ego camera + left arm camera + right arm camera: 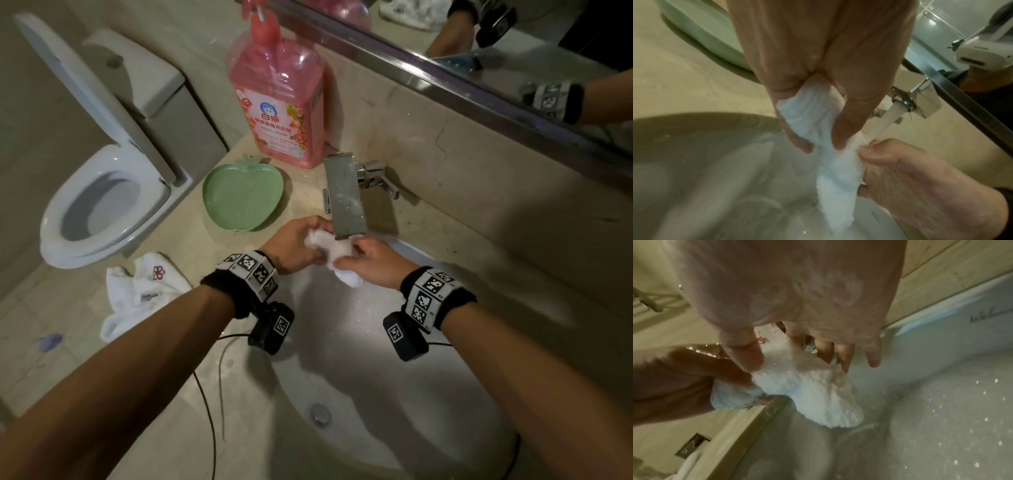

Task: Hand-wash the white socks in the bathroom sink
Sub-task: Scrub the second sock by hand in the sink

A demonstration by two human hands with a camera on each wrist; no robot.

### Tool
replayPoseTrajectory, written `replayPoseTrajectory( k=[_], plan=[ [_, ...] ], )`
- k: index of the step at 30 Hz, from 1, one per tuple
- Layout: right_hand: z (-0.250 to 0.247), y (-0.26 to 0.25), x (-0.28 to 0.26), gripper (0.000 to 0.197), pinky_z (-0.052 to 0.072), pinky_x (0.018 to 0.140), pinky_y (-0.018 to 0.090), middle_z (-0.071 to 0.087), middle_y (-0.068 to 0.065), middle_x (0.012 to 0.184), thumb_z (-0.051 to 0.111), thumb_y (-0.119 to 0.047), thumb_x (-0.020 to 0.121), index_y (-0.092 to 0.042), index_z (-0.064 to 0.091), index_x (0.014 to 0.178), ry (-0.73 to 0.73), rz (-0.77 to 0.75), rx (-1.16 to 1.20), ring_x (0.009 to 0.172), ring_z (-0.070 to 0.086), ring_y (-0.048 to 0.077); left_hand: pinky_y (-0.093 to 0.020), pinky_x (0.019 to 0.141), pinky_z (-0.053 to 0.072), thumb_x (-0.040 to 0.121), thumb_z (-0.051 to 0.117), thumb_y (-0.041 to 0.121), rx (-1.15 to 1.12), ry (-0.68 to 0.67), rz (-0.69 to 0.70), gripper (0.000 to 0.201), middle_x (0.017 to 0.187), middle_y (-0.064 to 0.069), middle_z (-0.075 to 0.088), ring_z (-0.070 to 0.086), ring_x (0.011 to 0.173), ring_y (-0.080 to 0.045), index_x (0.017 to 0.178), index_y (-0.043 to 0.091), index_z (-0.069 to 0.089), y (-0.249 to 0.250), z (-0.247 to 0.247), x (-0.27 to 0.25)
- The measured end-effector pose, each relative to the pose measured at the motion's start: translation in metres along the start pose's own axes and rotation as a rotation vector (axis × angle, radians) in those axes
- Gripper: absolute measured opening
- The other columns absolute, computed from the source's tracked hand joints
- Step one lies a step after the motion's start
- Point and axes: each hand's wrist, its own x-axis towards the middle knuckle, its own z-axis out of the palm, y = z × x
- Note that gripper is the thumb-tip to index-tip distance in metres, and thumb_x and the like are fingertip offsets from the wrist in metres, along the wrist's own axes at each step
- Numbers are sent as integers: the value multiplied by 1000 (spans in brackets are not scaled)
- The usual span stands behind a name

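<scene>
A wet white sock [334, 255] hangs over the white sink [359, 342], just under the flat steel faucet [344, 197]. My left hand [294, 246] grips its upper end; in the left wrist view the sock [830, 146] is pinched between thumb and fingers [840, 129]. My right hand [371, 262] pinches the sock from the right, thumb over the fabric [812, 391]. Water [885, 120] runs from the spout onto it. A second white sock [144, 291], with a red flower mark, lies on the counter at the left.
A pink detergent bottle [279, 96] stands behind the faucet, and a green apple-shaped dish [243, 197] lies beside it. The toilet [102, 171] is at the left with its lid up. A mirror [513, 51] runs along the back wall. The drain plug [320, 413] sits low in the basin.
</scene>
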Motion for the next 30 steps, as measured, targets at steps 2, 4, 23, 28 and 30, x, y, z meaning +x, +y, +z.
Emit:
replayPoseTrajectory(
  k=[2, 4, 23, 28, 30],
  plan=[
    [3, -5, -3, 36, 53, 99, 45, 72, -8, 109, 79, -35, 71, -30, 69, 104, 71, -40, 64, 104, 67, 12, -14, 75, 45, 68, 82, 2, -12, 46, 30, 55, 101, 12, 59, 59, 90, -4, 109, 25, 53, -6, 1, -4],
    [5, -9, -5, 43, 53, 100, 48, 71, 1, 113, 80, -12, 77, -20, 67, 117, 126, -75, 91, 108, 67, 19, -7, 65, 45, 65, 87, 10, -28, 96, -19, 71, 100, 15, 55, 58, 85, 2, 117, 20, 41, -10, 4, -6],
    [-18, -1, -18, 42, 53, 96, 46, 71, 0, 111, 81, -21, 82, -15, 61, 119, 103, -106, -22, 104, 66, 18, -17, 85, 47, 88, 69, 11, 83, -166, 40, 43, 115, -1, 68, 63, 103, -16, 130, 16, 60, 14, 20, -1],
    [-20, -1, -18, 22, 53, 78, 40, 66, -3, 91, 73, -13, 86, -24, 55, 92, 259, -147, -4, 83, 62, 15, -22, 97, 45, 87, 73, 25, -23, -147, 3, 53, 126, 6, 64, 60, 114, -11, 136, 22, 53, 18, 15, 5],
    [-25, -1, -18, 35, 54, 84, 38, 62, -11, 103, 73, -10, 86, -27, 53, 108, 263, -129, 19, 93, 62, 11, -31, 96, 47, 81, 76, 37, 56, -205, -48, 59, 123, 3, 65, 62, 111, -15, 134, 23, 54, 14, 10, 4]
  ],
)
